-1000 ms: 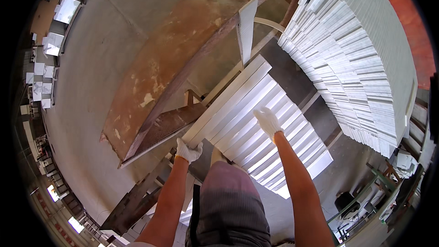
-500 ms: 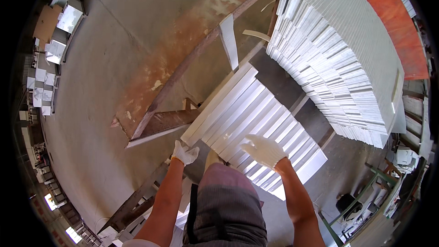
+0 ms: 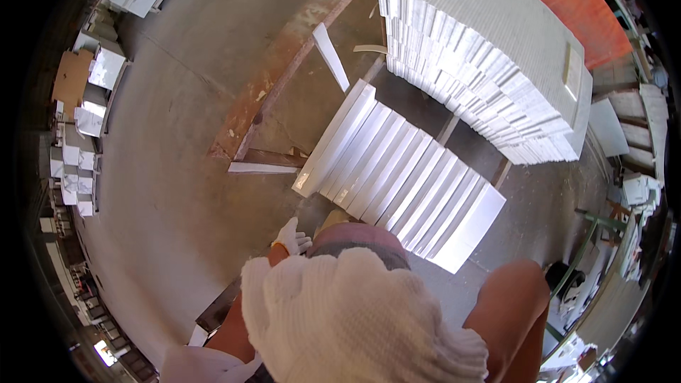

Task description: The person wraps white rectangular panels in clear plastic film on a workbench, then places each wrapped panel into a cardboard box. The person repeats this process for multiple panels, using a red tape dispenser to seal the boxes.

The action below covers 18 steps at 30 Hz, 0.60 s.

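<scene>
My right hand (image 3: pixel 362 319), in a white knitted glove, is raised very close to the camera and fills the lower middle. Its fingers are mostly hidden behind the bulk of the glove, and whether it holds anything does not show. My left hand (image 3: pixel 292 237), also gloved in white, hangs low beside my thigh with its fingers apart and nothing in it. Ahead of my knees lies a row of long, glossy white strips (image 3: pixel 408 170), set side by side with uneven ends. Neither hand touches these strips.
Past the strips stands a tall stack of white slabs (image 3: pixel 482 64), with an orange sheet (image 3: pixel 567 0) behind. A rusty brown beam frame (image 3: pixel 273 92) with a white strip (image 3: pixel 331 57) leaning on it lies at left. Green metal bars (image 3: pixel 578 255) stand at right.
My right hand has left the strips and come up close to the camera, its elbow now bent outward. My left hand stays low. The view has shifted a little.
</scene>
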Motion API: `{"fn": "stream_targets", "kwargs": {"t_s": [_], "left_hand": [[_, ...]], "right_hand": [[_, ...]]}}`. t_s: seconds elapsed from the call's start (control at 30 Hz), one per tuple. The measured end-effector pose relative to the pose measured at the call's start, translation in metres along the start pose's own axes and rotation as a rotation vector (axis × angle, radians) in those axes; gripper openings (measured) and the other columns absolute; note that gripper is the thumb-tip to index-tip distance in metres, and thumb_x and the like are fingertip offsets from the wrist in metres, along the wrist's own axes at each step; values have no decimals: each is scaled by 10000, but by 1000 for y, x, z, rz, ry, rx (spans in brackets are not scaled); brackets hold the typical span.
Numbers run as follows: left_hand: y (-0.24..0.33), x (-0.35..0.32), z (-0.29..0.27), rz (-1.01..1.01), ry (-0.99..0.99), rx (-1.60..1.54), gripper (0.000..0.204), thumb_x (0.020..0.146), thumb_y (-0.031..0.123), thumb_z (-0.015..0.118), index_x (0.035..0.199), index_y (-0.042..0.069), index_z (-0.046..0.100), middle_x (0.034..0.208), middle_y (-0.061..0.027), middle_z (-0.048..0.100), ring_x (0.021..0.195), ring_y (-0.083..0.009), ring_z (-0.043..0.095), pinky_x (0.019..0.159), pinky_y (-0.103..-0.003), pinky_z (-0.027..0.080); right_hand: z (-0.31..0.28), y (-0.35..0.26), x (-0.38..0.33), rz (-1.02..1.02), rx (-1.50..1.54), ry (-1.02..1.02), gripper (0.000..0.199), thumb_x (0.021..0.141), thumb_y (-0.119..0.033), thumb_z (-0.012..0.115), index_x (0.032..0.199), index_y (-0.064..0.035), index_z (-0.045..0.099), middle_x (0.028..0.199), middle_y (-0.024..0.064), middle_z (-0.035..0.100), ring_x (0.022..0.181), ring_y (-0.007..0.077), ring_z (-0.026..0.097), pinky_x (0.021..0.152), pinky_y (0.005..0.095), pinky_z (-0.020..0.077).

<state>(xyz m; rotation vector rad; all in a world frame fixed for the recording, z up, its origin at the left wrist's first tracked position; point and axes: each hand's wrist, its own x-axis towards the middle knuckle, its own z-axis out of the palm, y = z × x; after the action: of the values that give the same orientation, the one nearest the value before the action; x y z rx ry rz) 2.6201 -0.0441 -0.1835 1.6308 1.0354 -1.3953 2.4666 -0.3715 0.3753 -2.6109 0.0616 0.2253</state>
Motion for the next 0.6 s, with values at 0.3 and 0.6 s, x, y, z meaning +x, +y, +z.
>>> {"fn": "stream_targets", "kwargs": {"t_s": [0.3,0.6], "left_hand": [[28,-118,74,280,-90,519,707,992,533,513,1439,0,385,1388,-232,493,1093,-365,596,841,-464,567],[0,-83,69,228,-166,715,683,987,532,513,1494,108,338,1451,-227,439,1113,-375,596,831,-488,580]], "right_hand": [[18,-66,-36,-78,14,75,408,926,-429,635,1122,-75,586,754,63,630,678,266,690,545,393,546],[45,-112,-122,26,60,240,424,929,-433,633,1140,-69,583,755,65,632,676,267,692,544,393,549]]}}
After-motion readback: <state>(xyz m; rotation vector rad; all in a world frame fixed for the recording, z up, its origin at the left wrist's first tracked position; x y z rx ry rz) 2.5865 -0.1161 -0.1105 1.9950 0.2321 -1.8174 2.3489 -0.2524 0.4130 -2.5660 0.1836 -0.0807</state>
